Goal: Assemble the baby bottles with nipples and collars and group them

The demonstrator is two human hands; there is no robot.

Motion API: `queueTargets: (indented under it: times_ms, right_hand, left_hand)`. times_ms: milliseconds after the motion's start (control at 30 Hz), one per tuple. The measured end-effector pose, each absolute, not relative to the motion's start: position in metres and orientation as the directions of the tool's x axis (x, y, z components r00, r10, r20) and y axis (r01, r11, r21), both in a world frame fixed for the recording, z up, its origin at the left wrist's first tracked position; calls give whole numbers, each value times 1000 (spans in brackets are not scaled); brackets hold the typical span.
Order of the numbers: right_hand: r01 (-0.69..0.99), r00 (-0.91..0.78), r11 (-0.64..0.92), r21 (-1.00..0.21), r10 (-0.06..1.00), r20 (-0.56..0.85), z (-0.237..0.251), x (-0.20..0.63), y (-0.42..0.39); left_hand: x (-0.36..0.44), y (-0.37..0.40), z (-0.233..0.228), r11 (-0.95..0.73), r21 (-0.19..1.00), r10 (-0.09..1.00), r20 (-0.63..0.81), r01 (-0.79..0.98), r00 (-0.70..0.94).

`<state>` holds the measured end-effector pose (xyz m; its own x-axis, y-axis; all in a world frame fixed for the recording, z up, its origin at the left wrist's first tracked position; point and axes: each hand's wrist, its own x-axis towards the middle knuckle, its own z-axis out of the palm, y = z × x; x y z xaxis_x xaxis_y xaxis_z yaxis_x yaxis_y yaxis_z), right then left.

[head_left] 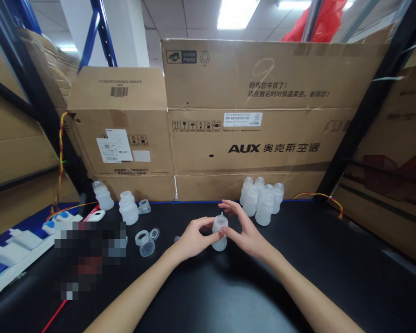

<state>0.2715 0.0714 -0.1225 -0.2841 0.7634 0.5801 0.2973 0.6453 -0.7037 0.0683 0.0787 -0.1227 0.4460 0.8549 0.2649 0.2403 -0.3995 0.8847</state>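
Note:
Over the middle of the black table, a small frosted white baby bottle (219, 240) stands roughly upright with a clear nipple-like tip on top. My left hand (196, 238) is closed around its left side, thumb in front and fingers partly hidden behind. On the other side, my right hand (245, 229) rests its thumb against the bottle's upper part, while its fingers are stretched out and apart just behind the tip. Left of my left hand lie a clear ring-shaped cap (146, 245) with a small loop and a small clear part (176, 239), partly hidden.
Several capped frosted bottles (263, 208) stand together at the back right. Two more bottles, one nearer (128, 210) and one farther (103, 196), are at back left beside a clear cap (144, 206). A power strip (17, 263) runs along the left; cardboard (263, 157) walls the back.

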Motion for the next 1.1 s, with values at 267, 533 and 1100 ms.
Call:
queueTargets:
  times_ms: [267,533,1100]
  right_hand:
    - [221,-386,594,-774,782,490,-116,276,70]
    - [164,-350,601,-783,777,523,-120,273,71]
    - [205,-397,606,-768,769,501,-115,280,71]
  left_hand:
    - [68,78,-123,-380,903,833,238,203,499]
    - [70,75,-121,-383,900,832,239,207,502]
    - [69,77,-120,-377,907,838,247,188,487]
